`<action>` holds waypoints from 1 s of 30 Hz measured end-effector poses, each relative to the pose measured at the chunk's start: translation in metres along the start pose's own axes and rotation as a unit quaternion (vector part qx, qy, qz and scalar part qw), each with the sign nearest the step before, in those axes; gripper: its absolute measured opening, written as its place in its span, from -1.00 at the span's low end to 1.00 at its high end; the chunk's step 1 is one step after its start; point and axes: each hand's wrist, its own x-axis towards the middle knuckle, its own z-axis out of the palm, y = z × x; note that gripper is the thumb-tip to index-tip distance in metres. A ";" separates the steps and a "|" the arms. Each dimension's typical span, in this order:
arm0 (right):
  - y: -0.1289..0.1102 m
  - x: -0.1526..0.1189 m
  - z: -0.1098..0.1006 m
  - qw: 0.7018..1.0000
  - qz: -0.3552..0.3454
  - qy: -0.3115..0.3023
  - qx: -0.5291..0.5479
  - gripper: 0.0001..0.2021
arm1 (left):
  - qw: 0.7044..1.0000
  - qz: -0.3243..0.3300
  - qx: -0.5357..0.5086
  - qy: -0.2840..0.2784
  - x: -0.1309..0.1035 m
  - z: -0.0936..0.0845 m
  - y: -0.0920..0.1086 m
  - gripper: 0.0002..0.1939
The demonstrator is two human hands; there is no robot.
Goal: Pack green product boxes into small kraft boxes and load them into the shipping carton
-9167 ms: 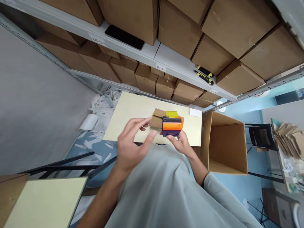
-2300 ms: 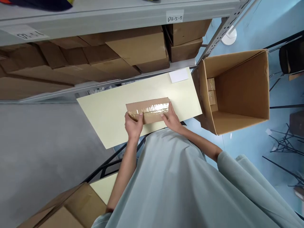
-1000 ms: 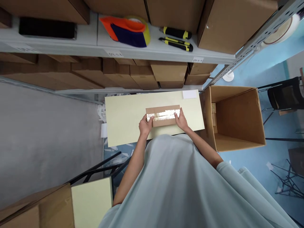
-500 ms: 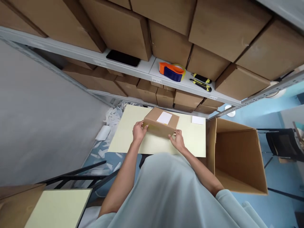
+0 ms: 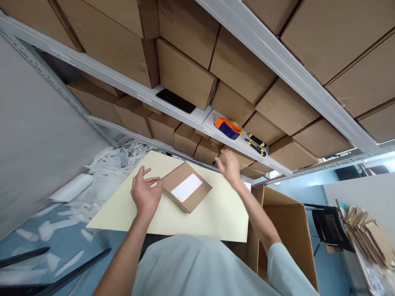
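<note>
Labelled carton (image 5: 196,193) is laid on pale tabletop (image 5: 222,220), just right of left hand (image 5: 147,192) (contact unclear), fingers loosely spread. Right hand (image 5: 230,167), blurred, is held apart, at carton's far right, fingers parted.

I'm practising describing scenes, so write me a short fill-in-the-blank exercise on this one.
1. The label on the box is ____ in colour.
2. The hand nearer the box is the ____ one.
3. The tape dispenser sits on the ____.
4. Near it lie ____ cutters.

Missing words: white; left; shelf; two.
</note>
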 end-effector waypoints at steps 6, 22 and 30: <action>0.016 0.156 -0.060 0.988 0.054 0.014 -0.146 -0.47 | 0.987 0.071 -0.140 -0.023 0.013 0.024 0.109 -0.18; 0.030 0.029 -0.028 0.997 -0.025 -0.065 -0.047 -0.31 | 0.985 0.075 -0.142 -0.062 -0.074 0.013 0.130 -0.47; 0.038 -0.146 0.007 0.987 -0.141 -0.073 0.005 -0.54 | 0.985 0.135 0.006 -0.110 -0.137 -0.036 0.133 -0.61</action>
